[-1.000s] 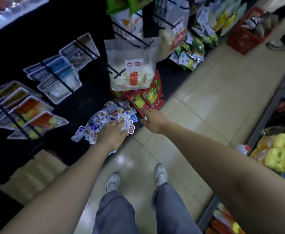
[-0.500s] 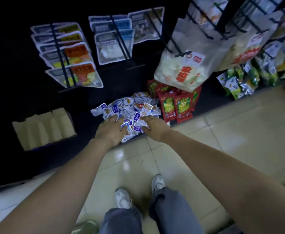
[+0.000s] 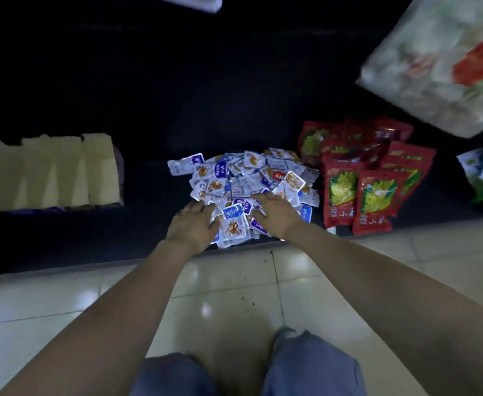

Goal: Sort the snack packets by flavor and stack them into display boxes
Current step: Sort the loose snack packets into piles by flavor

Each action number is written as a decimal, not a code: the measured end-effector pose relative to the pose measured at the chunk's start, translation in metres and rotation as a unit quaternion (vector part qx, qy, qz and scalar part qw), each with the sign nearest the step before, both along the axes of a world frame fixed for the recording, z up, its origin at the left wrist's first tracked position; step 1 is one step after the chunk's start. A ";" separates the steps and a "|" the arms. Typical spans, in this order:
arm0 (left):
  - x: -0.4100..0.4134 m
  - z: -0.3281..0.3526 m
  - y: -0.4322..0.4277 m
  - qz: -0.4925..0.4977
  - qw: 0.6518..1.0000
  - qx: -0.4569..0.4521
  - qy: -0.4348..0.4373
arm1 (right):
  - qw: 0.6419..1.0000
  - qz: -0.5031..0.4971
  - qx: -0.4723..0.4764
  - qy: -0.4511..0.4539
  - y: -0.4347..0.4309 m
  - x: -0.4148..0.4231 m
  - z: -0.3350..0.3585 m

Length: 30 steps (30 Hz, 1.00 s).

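Shelf (image 3: 97, 232): hands (image 3: 193, 225) (image 3: 274, 215) apparently flat on packets (image 3: 249, 175)

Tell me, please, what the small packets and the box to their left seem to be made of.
The small packets look like glossy plastic film, given their bright glints. The box looks like matte tan cardboard with folded flaps, though the dim light leaves that open.

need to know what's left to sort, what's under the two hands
Both the left hand and right hand rest on the near edge of the pile of small packets, blue-and-white ones showing between them. Which packets lie beneath the palms is covered.
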<state>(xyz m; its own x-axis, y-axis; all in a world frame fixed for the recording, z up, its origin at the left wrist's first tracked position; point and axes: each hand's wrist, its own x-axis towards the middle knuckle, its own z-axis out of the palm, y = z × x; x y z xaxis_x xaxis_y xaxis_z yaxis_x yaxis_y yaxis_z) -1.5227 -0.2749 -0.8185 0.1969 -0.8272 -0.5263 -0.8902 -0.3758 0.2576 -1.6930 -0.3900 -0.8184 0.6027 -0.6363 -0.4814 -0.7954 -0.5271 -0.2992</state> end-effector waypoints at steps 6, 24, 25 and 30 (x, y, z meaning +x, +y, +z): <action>0.012 -0.121 -0.009 0.007 1.000 0.001 0.001 | 1.000 0.014 -0.018 0.001 -0.017 0.017 -0.125; 0.021 -0.194 -0.006 0.118 0.991 -0.009 0.057 | 0.969 -0.105 0.105 -0.200 -0.027 0.046 -0.214; 0.026 -0.190 -0.003 0.134 0.989 -0.013 0.056 | 0.963 -0.105 0.123 -0.215 -0.028 0.048 -0.209; 0.056 -0.173 0.011 0.215 0.974 -0.039 0.065 | 0.933 -0.101 0.185 -0.292 -0.020 0.071 -0.192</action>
